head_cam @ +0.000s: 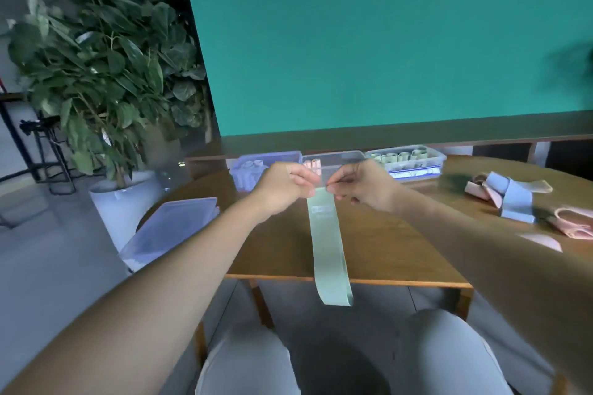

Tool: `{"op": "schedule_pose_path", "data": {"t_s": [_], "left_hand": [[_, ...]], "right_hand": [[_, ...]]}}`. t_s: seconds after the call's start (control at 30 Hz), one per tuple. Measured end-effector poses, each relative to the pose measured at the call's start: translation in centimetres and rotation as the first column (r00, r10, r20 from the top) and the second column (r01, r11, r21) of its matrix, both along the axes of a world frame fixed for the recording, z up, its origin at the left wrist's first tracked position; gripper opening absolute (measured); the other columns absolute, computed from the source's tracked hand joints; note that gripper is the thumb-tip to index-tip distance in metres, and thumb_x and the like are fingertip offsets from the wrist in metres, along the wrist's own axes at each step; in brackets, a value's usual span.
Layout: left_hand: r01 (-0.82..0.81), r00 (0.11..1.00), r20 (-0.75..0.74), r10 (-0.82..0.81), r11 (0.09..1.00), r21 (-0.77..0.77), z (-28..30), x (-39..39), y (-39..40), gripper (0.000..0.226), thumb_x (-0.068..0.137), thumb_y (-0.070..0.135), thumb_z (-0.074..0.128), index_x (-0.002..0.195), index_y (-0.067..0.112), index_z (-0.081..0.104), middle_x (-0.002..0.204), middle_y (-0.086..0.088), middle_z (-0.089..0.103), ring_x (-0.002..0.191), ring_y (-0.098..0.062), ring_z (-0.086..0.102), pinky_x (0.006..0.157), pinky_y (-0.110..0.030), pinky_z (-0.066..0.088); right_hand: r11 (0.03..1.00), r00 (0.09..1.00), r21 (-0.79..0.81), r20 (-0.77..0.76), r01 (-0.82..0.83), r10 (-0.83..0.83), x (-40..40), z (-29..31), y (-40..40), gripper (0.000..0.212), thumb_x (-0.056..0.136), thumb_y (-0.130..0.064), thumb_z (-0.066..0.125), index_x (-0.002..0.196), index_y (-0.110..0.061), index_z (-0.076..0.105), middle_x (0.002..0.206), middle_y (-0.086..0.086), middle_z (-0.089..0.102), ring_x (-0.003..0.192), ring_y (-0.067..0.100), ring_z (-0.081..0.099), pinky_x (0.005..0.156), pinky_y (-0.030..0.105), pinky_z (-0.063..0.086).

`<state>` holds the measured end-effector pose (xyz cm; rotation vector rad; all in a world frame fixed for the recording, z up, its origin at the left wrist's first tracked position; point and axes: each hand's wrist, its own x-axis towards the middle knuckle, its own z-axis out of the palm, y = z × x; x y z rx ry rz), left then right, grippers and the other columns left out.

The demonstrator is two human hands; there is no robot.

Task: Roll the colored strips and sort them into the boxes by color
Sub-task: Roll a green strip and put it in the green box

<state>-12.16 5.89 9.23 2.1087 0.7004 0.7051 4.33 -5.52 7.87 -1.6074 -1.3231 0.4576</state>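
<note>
A long pale green strip [329,244] hangs down over the table's front edge. My left hand [285,184] and my right hand [359,186] both pinch its top end, held up above the table. Behind my hands stand three clear boxes in a row: the left box [256,167] holds blue rolls, the middle box [340,160] holds pink rolls, and the right box [414,163] holds green rolls. A pile of loose blue, pink and green strips [513,199] lies on the table at the right.
The wooden table [385,250] has a rounded far side. Stacked clear box lids [170,231] sit at its left corner. A potted plant [106,80] stands at left, a green wall behind. My knees are below the table edge.
</note>
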Motion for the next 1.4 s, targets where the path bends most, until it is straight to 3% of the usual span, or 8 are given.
{"op": "schedule_pose_path", "data": {"t_s": [0.2,0.4,0.57,0.87,1.0,1.1,1.27,1.4], "left_hand": [[-0.034,0.998,0.053,0.041,0.993,-0.116,-4.2,2.6,3.1,0.022,0.082,0.007,0.077,0.102,0.018,0.076,0.088,0.003,0.077,0.066,0.009,0.065,0.058,-0.009,0.048],[0.011,0.992,0.125,0.022,0.967,-0.255,-6.4,4.5,6.7,0.024,0.081,0.012,0.080,0.101,0.024,0.076,0.091,0.004,0.077,0.094,-0.020,0.072,0.081,-0.032,0.058],[0.027,0.988,0.151,0.023,0.945,-0.325,-7.5,5.9,8.8,0.023,0.080,0.013,0.081,0.100,0.025,0.077,0.094,0.003,0.077,0.099,-0.020,0.072,0.093,-0.042,0.058],[0.073,0.979,0.204,0.014,0.907,-0.415,-9.2,7.7,12.5,0.026,0.080,0.011,0.082,0.104,0.020,0.076,0.100,-0.005,0.077,0.097,-0.022,0.071,0.082,-0.033,0.055],[0.073,0.973,0.228,0.034,0.893,-0.444,-10.5,8.0,14.2,0.026,0.082,0.010,0.080,0.106,0.019,0.076,0.103,-0.005,0.076,0.102,-0.023,0.071,0.087,-0.035,0.055],[0.072,0.955,0.287,0.075,0.879,-0.471,-11.4,8.5,15.1,0.022,0.085,0.006,0.077,0.106,0.012,0.075,0.101,-0.006,0.076,0.092,-0.017,0.072,0.075,-0.026,0.056],[-0.008,0.925,0.336,0.178,0.893,-0.449,-12.2,9.4,17.1,0.018,0.085,0.004,0.077,0.103,0.009,0.075,0.101,-0.009,0.076,0.097,-0.024,0.071,0.084,-0.033,0.056],[-0.053,0.914,0.349,0.207,0.913,-0.404,-12.5,9.8,18.8,0.016,0.084,0.003,0.077,0.097,0.012,0.075,0.093,-0.005,0.076,0.077,-0.013,0.068,0.072,-0.027,0.053]], "right_hand": [[1.000,0.996,0.014,-0.088,0.017,-0.015,2.8,-4.6,3.3,0.004,0.091,-0.013,0.074,0.093,-0.015,0.076,0.089,0.016,0.073,0.075,0.018,0.062,0.059,0.022,0.050],[0.998,0.972,0.035,-0.229,-0.050,0.057,5.1,-6.5,5.8,0.017,0.091,-0.018,0.074,0.104,-0.008,0.076,0.082,0.008,0.071,0.074,0.013,0.064,0.062,0.022,0.051],[0.998,0.965,0.019,-0.253,-0.061,0.064,6.7,-7.2,7.9,0.018,0.091,-0.020,0.074,0.105,-0.008,0.075,0.088,0.009,0.074,0.076,0.012,0.067,0.066,0.023,0.053],[0.999,0.941,0.018,-0.336,-0.044,0.048,8.6,-8.6,11.7,0.021,0.092,-0.018,0.073,0.109,-0.005,0.073,0.098,0.008,0.078,0.084,0.017,0.075,0.068,0.023,0.058],[1.000,0.936,0.021,-0.350,-0.022,0.028,8.9,-9.7,13.6,0.015,0.092,-0.015,0.074,0.106,-0.009,0.072,0.090,0.003,0.077,0.081,0.015,0.074,0.067,0.026,0.059],[0.999,0.939,0.031,-0.343,-0.006,0.017,9.0,-10.5,15.0,0.014,0.093,-0.015,0.073,0.105,-0.009,0.072,0.089,0.004,0.077,0.081,0.016,0.074,0.068,0.027,0.059],[1.000,0.960,-0.007,-0.278,0.013,-0.015,9.3,-10.8,16.8,0.020,0.091,-0.020,0.075,0.108,-0.010,0.072,0.094,0.005,0.078,0.086,0.020,0.076,0.063,0.024,0.059],[0.998,0.989,-0.061,-0.147,0.022,-0.030,9.3,-11.0,17.8,0.020,0.089,-0.027,0.077,0.105,-0.016,0.074,0.081,0.004,0.077,0.070,0.010,0.067,0.056,0.020,0.053]]}}
